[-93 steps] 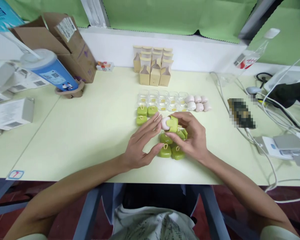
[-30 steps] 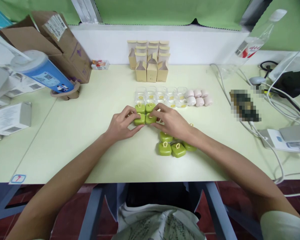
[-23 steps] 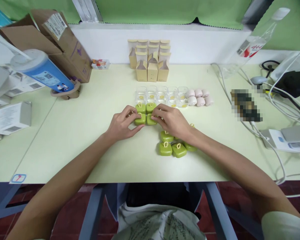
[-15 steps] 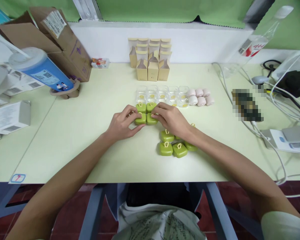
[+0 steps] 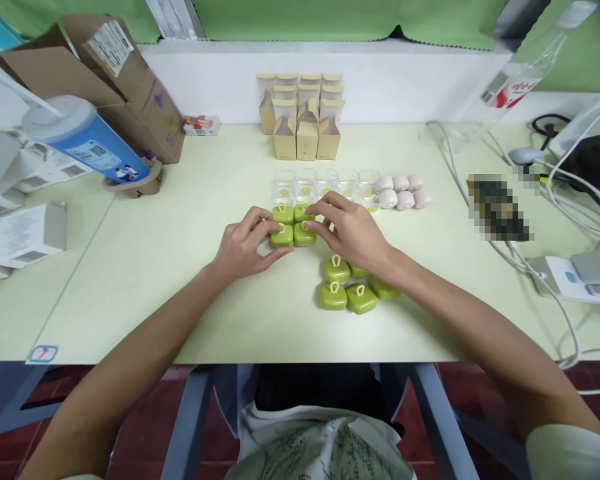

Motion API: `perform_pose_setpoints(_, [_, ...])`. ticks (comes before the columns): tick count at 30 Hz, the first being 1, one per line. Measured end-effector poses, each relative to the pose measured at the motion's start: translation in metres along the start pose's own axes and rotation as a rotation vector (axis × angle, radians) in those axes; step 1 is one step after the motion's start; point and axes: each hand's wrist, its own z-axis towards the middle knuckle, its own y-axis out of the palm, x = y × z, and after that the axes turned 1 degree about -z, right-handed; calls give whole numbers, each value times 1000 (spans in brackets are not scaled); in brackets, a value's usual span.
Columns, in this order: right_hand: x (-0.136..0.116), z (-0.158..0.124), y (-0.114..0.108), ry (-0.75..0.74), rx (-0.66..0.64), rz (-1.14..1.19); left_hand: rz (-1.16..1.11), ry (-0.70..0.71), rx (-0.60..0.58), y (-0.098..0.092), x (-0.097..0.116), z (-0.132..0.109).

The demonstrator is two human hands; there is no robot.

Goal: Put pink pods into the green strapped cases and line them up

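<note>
Four small glossy green cases with pale yellow loops stand in a tight two-by-two block. My left hand (image 5: 247, 241) is at the front left green case (image 5: 283, 238), fingers on its top left and thumb along its front edge. My right hand (image 5: 353, 228) is on the block's right side, forefinger and thumb apart, tips at the back right green case (image 5: 301, 213) and the front right green case (image 5: 305, 236). The back left green case (image 5: 283, 213) is partly behind my left fingers. Several more green cases (image 5: 333, 297) lie under and before my right forearm, which partly covers them.
Behind the block are clear plastic cases (image 5: 306, 183) with yellow marks and several pale pink cases (image 5: 405, 200). Small open cardboard boxes (image 5: 307, 140) stand by the wall. A blue cup (image 5: 103, 150) and a large carton (image 5: 155, 113) are left; cables (image 5: 453, 160) and a bottle (image 5: 510, 87) right.
My right thumb and forefinger have spread apart and the hand has lifted slightly off the front right case. My left hand stays almost still. The view has shifted a little.
</note>
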Motion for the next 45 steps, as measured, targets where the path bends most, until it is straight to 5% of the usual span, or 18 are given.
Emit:
perform_pose_setpoints(6, [10, 5, -36, -18, 182, 8, 53, 56, 50, -5, -1, 4])
perform_pose_setpoints(9, [42, -4, -73, 22, 411, -50, 77, 115, 133, -10, 13, 8])
perform_pose_setpoints(12, [90, -29, -92, 144, 611, -220, -75, 185, -12, -11, 43, 11])
perform_pose_setpoints(15, [133, -56, -83, 210, 474, -408, -176, 281, -164, -4, 74, 14])
perform_pose_setpoints(18, [153, -69, -64, 187, 344, -466, -177, 336, -194, 3, 94, 16])
perform_pose_setpoints(24, [154, -64, -50, 60, 281, -457, -49, 490, -209, 1, 104, 15])
perform_pose_setpoints(30, [159, -64, -44, 87, 280, -400, -51, 534, -206, -3, 101, 15])
perform_pose_setpoints(36, [142, -68, -52, 14, 341, -375, 14, 579, -331, -13, 93, 16])
perform_pose_setpoints(41, [122, -70, -63, 179, 634, -162, -65, 399, -237, -14, 84, 11])
perform_pose_setpoints(45, [122, -71, -63, 173, 507, -156, -160, 340, -219, -11, 79, 8])
